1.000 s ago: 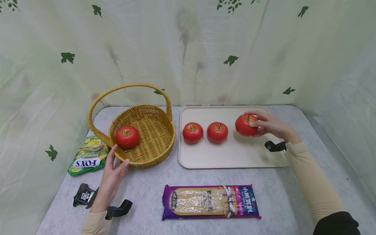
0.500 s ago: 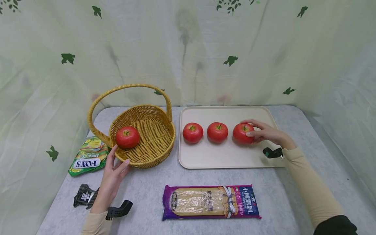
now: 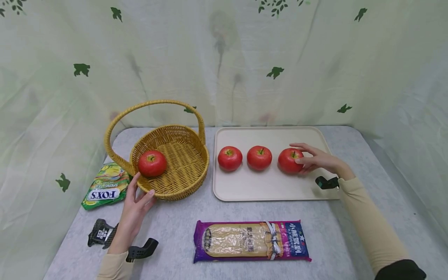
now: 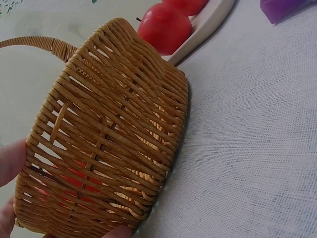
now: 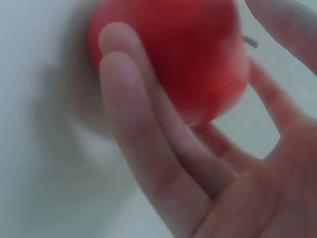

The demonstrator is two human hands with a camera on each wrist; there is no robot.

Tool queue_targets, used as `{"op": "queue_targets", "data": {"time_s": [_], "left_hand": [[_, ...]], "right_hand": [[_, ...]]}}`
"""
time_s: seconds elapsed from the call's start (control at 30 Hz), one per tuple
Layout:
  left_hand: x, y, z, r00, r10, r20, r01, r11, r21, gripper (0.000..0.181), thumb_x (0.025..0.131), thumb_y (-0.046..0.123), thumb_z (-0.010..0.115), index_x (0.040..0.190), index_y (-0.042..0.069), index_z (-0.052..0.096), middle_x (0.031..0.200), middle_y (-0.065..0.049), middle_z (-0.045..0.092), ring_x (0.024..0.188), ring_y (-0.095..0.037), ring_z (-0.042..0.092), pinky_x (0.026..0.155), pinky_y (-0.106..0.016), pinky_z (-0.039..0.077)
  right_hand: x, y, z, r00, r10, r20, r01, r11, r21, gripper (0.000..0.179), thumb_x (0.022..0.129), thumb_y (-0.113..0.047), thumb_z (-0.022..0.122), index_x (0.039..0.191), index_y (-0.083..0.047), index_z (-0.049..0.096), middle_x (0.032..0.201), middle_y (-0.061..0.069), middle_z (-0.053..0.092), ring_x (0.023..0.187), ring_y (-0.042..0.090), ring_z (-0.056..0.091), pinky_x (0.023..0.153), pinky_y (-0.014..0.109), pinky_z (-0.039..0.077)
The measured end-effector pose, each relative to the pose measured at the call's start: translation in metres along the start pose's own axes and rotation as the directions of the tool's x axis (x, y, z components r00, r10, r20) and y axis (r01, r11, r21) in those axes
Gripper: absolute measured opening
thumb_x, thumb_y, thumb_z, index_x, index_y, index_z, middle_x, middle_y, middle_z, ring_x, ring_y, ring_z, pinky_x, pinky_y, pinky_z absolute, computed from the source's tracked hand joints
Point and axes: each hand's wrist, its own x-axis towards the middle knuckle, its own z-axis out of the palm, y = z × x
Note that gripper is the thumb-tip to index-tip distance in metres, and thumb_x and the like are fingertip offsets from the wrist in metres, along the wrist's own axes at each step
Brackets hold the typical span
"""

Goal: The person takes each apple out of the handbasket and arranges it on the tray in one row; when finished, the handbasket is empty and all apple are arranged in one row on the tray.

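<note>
A wicker basket (image 3: 185,171) with a tall handle stands at the left, one red apple (image 3: 152,163) inside. My left hand (image 3: 131,214) holds its near left side, thumb at the rim; in the left wrist view fingertips (image 4: 11,161) show at the rim and low on the wall. On the beige tray (image 3: 252,188) three apples stand in a row. Around the rightmost apple (image 3: 288,161) my right hand (image 3: 316,159) has loosely spread fingers. In the right wrist view the thumb (image 5: 290,29) stands off from this apple (image 5: 193,59), and fingers overlap its other side.
A purple pasta packet (image 3: 252,241) lies at the table's front. Beside the basket is a green FOX'S bag (image 3: 106,186), partly behind the handle. A small black wrapped item (image 3: 101,233) lies by my left wrist. Pale printed cloth (image 3: 224,58) hangs behind the table.
My right hand has lowered the apple onto the tray, slightly leftward of where it was, and its fingers have since loosened and drawn back a little. The left hand and basket stay put.
</note>
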Motion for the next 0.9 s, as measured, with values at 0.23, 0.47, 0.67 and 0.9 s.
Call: {"op": "queue_targets", "data": {"time_s": [0.23,0.47,0.67,0.9], "left_hand": [[0.000,-0.001,-0.001,1.000,0.000,-0.004,0.000,1.000,0.003,0.077,0.099,0.010,0.053,0.154,0.033,0.004,0.157,0.000,-0.014,0.143,-0.033,0.004,0.103,-0.034,0.036],[0.001,-0.001,-0.001,1.000,-0.001,0.006,0.001,1.000,0.010,0.077,0.099,0.011,0.052,0.154,0.034,0.004,0.158,0.000,-0.013,0.143,-0.033,0.005,0.106,-0.041,0.031],[0.000,0.000,-0.001,1.000,-0.003,0.006,0.003,1.000,0.016,0.076,0.099,0.012,0.052,0.154,0.034,0.004,0.157,0.000,-0.014,0.143,-0.033,0.005,0.107,-0.044,0.028],[0.000,-0.001,0.000,1.000,-0.002,0.002,0.002,1.000,0.019,0.076,0.099,0.012,0.052,0.154,0.033,0.004,0.158,0.000,-0.013,0.143,-0.033,0.006,0.107,-0.046,0.028]], "right_hand": [[-0.001,-0.020,0.000,0.993,-0.107,-0.058,0.106,0.994,-0.017,0.060,0.093,-0.022,0.060,0.146,-0.015,0.034,0.145,0.021,0.032,0.085,0.034,0.065,0.075,0.042,0.056],[0.009,-0.052,0.022,0.978,-0.205,-0.032,0.205,0.978,0.023,0.053,0.092,-0.010,0.061,0.141,-0.011,0.042,0.140,0.019,0.040,0.103,0.042,0.059,0.081,0.042,0.055],[0.034,-0.075,0.052,0.957,-0.285,0.051,0.282,0.957,0.068,0.049,0.092,-0.009,0.060,0.138,-0.012,0.046,0.138,0.018,0.045,0.109,0.039,0.056,0.084,0.044,0.054],[0.065,-0.103,0.088,0.906,-0.391,0.164,0.377,0.920,0.109,0.048,0.092,-0.012,0.062,0.137,-0.012,0.047,0.136,0.017,0.047,0.101,0.038,0.061,0.085,0.045,0.054]]}}
